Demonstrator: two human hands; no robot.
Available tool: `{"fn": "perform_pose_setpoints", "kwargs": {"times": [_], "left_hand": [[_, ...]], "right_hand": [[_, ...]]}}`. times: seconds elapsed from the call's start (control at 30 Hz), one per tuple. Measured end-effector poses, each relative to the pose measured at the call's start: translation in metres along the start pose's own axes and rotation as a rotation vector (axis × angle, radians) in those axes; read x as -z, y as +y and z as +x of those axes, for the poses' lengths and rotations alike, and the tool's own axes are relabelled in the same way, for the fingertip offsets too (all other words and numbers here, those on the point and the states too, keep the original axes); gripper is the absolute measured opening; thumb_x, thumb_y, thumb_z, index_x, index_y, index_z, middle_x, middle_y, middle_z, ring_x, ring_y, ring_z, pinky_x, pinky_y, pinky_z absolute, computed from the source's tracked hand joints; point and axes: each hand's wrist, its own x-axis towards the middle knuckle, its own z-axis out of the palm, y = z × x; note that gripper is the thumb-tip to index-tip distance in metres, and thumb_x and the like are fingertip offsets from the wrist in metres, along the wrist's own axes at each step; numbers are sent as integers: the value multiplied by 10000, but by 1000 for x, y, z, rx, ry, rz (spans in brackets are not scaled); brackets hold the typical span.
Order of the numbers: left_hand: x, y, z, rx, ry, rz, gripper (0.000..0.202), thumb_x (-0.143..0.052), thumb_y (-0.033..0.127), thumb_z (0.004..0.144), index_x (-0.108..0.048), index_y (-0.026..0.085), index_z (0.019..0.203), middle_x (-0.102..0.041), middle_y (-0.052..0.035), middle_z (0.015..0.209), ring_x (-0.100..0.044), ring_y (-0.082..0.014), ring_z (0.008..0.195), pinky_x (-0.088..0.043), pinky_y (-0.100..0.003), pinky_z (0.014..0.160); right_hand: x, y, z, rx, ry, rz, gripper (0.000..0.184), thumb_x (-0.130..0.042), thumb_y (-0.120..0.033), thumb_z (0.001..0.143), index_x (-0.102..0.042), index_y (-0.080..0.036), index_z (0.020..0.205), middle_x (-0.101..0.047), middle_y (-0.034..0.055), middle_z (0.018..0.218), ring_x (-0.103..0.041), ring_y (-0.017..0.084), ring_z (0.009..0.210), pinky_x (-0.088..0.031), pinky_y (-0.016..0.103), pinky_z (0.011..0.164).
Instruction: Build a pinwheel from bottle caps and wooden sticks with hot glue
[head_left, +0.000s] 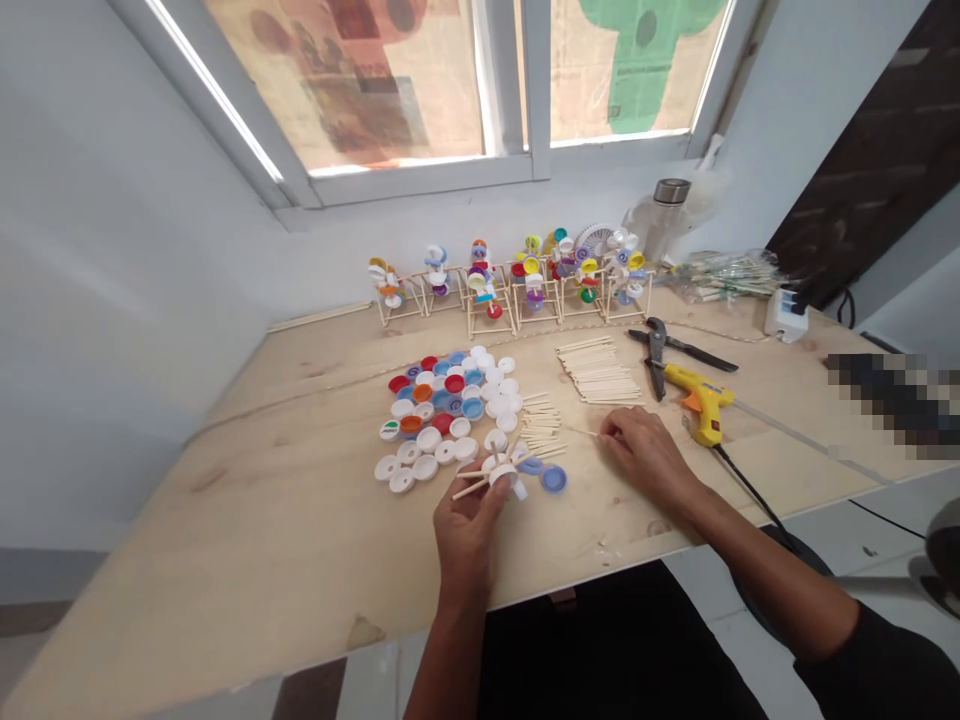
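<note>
Where windowpanes overlook the wooden table, left fingers pinch a cap, right fingers a stick.

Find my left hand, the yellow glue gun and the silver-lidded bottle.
Left hand (466, 525): head view, middle of the hand.
Yellow glue gun (707, 398): head view, where barrel meets handle.
Silver-lidded bottle (664, 225): head view, clear side below the lid.

On my wooden table I have bottle caps, short sticks, longer sticks, black pliers, a yellow glue gun, a bag of sticks and, at the back, little stick stands.
</note>
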Motion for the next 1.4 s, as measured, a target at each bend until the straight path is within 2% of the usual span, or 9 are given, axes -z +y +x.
{"fn": "perform_pose_setpoints", "kwargs": {"times": [0.13,0.3,0.5,0.63,0.87,1.0,1.17,1.27,1.4], "left_hand": [[2,-3,1,0,10,-10,385,-798,325,638,-699,166,975,-728,-74,948,-660,-210,907,-516,-301,812],[1,-2,1,13,18,-48,380,-799,320,635,-699,165,968,-730,-67,920,-655,-194,880,-513,-285,793],[-7,8,-4,29,43,-68,386,-819,333,591,-703,157,914,-720,-58,871,-656,-192,828,-503,-287,781],[-7,10,-5,24,-7,-64,362,-807,345,620,-702,159,912,-705,-49,857,-644,-188,830,-494,-285,775],[-5,9,-4,26,-43,-59,307,-803,361,615,-698,156,819,-710,-80,913,-648,-226,887,-494,-322,795],[-7,11,-6,33,-31,-94,328,-793,336,635,-711,162,902,-712,-60,877,-643,-186,827,-487,-291,774],[-4,11,-5,63,-74,-63,295,-788,341,637,-717,159,858,-715,-52,859,-637,-166,779,-482,-259,717],[-1,10,-4,76,-82,-60,327,-791,346,635,-718,154,890,-708,-53,842,-638,-174,783,-485,-264,714],[2,8,-3,69,-86,-73,338,-782,343,657,-717,158,933,-709,-57,852,-637,-172,796,-490,-263,722]], "right_hand": [[-8,-8,2,-30,14,168,110,-460,-258,851,-532,-210,782,-622,38,787,-540,199,793,-384,361,783],[-16,-21,1,-48,9,410,189,-455,-356,869,-526,-204,782,-601,21,765,-550,157,736,-434,285,687],[-10,-28,-8,-53,-26,595,235,-509,-418,852,-537,-195,785,-541,-7,692,-509,123,642,-424,247,607],[-3,-27,-16,-107,-59,666,240,-563,-433,825,-571,-195,802,-560,-1,725,-513,131,676,-426,255,635],[5,-28,-23,-66,-111,589,296,-577,-492,806,-621,-201,775,-608,20,768,-560,164,747,-464,281,699],[6,-30,-23,-37,-91,548,311,-580,-510,798,-624,-205,761,-615,17,749,-565,162,728,-472,281,700],[4,-28,-25,-3,-82,470,312,-551,-504,820,-624,-207,761,-620,14,738,-572,158,697,-469,276,674],[0,-21,-24,29,-37,376,273,-526,-465,841,-621,-213,796,-637,21,772,-585,168,730,-464,290,693],[-9,-5,-17,90,81,94,210,-492,-388,851,-599,-220,782,-644,27,767,-579,193,745,-431,335,710]]}}
